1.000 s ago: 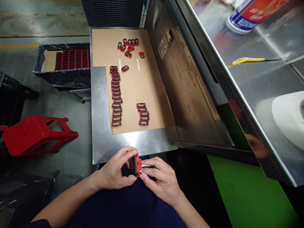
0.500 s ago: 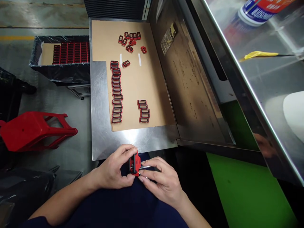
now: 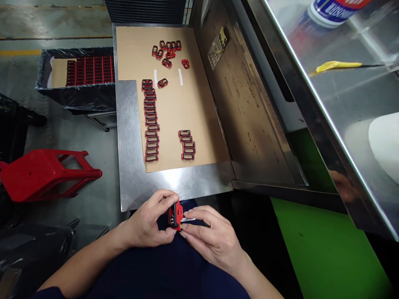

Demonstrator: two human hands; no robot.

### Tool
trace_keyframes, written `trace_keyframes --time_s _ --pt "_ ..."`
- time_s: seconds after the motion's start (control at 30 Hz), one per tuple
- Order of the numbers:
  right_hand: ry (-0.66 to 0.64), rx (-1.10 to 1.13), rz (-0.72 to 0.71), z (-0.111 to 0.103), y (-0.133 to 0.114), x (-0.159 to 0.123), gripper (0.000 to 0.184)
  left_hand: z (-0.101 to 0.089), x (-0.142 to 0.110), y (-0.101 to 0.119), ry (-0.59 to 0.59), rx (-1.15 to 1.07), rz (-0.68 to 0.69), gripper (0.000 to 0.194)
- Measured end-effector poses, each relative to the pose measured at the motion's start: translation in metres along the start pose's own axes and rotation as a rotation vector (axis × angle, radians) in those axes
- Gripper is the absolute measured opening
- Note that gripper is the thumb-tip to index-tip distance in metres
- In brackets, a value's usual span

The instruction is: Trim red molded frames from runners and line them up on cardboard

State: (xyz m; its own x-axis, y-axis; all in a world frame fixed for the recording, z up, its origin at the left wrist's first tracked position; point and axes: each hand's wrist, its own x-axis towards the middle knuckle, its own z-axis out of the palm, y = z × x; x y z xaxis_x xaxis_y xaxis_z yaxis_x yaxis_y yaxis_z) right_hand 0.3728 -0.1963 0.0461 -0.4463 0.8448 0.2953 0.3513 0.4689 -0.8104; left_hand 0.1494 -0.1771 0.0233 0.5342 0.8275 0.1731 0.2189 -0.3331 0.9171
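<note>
Just in front of the bench edge, my left hand (image 3: 156, 222) is closed on a red and black plastic frame (image 3: 178, 214), thumb below and fingers above. My right hand (image 3: 215, 236) pinches a thin, shiny metal tool (image 3: 189, 219) whose tip meets the right side of that frame. The tool's kind cannot be made out, and its tip is hidden. On the cardboard sheet (image 3: 170, 124) a long column of similar frames (image 3: 151, 110) runs down the left, and a shorter column (image 3: 188, 150) stands on the right. Several loose frames (image 3: 166, 63) lie at the far end.
A black-lined bin (image 3: 75, 99) with rows of red and black parts stands left of the metal bench (image 3: 127, 145). Below it is a red stool (image 3: 37, 172). A dark metal panel (image 3: 243, 108) rises on the right, beside a shelf with a yellow-handled tool (image 3: 338, 65).
The view has shifted slightly. Both hands keep the same hold, with the metal tool still against the frame; its visible end has tilted a little.
</note>
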Motion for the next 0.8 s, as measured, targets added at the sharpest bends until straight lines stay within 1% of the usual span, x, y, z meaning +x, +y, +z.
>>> trace_keyframes --time_s 0.13,0.43,0.63,0.8 --pt "-0.037 0.026 0.030 0.000 0.001 0.000 0.011 0.000 0.001 -0.001 -0.017 0.015 -0.031 0.084" --pt "-0.050 0.013 0.014 0.000 -0.001 0.004 0.010 -0.001 -0.001 -0.006 -0.051 0.013 -0.093 0.085" --pt "-0.046 0.006 0.000 0.000 -0.001 0.005 0.012 -0.002 0.000 -0.006 -0.018 0.007 -0.072 0.083" --pt "-0.018 -0.002 0.009 0.001 -0.004 0.005 0.012 0.001 -0.006 -0.011 -0.002 -0.046 -0.155 0.082"
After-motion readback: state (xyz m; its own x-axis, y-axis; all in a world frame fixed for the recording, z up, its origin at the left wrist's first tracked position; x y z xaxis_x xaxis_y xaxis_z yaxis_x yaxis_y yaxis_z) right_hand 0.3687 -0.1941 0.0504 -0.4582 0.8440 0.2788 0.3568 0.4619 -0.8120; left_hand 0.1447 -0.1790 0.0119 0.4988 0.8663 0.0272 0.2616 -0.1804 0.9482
